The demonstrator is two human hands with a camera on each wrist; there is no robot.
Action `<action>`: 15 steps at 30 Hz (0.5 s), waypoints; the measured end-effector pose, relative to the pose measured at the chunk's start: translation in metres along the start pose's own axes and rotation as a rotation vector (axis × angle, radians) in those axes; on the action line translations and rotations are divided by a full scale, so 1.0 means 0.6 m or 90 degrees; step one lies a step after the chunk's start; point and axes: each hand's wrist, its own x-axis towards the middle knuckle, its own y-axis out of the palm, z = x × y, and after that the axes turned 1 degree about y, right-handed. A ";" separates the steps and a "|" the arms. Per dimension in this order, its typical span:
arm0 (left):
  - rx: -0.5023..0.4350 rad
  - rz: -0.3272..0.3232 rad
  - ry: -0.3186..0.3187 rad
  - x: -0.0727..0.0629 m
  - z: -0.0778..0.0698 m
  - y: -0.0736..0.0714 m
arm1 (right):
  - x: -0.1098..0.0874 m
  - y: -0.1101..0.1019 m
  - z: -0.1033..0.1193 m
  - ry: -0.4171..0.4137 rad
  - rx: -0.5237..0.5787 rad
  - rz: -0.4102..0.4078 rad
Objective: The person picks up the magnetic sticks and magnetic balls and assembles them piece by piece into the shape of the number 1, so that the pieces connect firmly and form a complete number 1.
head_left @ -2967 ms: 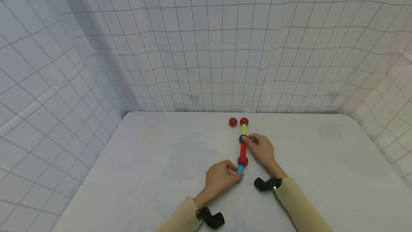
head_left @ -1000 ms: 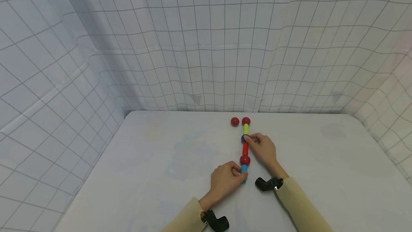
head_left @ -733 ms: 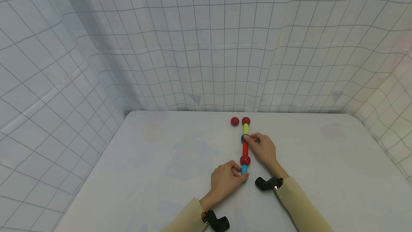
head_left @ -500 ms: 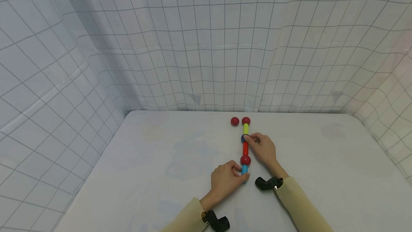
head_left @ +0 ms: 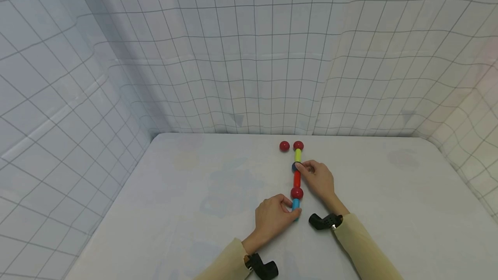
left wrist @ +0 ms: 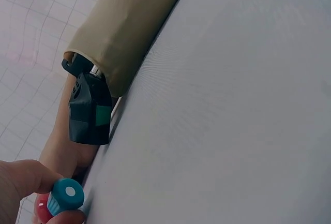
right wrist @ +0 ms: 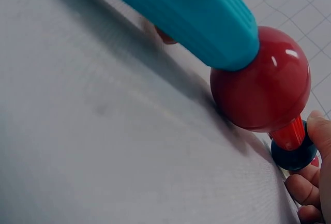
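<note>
A chain of rods and balls, like a magnetic building toy, runs away from me on the table. My left hand pinches the blue rod at its near end between thumb and fingers. That rod meets a red ball, followed by a red rod. My right hand holds the dark blue ball, partly covered by the thumb. Beyond it lie a yellow-green rod and a second red ball. In the left wrist view, the blue rod shows its end with a white dot.
A loose red ball sits just left of the chain's far end. The white table is bordered by a white gridded curtain at the back and sides. Each wrist wears a black camera mount.
Three seconds ago the blue rod slanted toward the lower left; now it lies nearly in line with the chain. My left hand has shifted slightly right with it. The right hand keeps its hold.
</note>
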 end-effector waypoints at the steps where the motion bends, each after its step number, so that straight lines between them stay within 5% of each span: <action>1: 0.000 0.000 -0.003 0.000 0.000 0.000 | 0.000 0.000 0.000 0.000 -0.002 0.000; 15: -0.004 0.015 -0.010 0.003 0.002 0.001 | 0.000 0.000 0.000 -0.004 -0.003 -0.001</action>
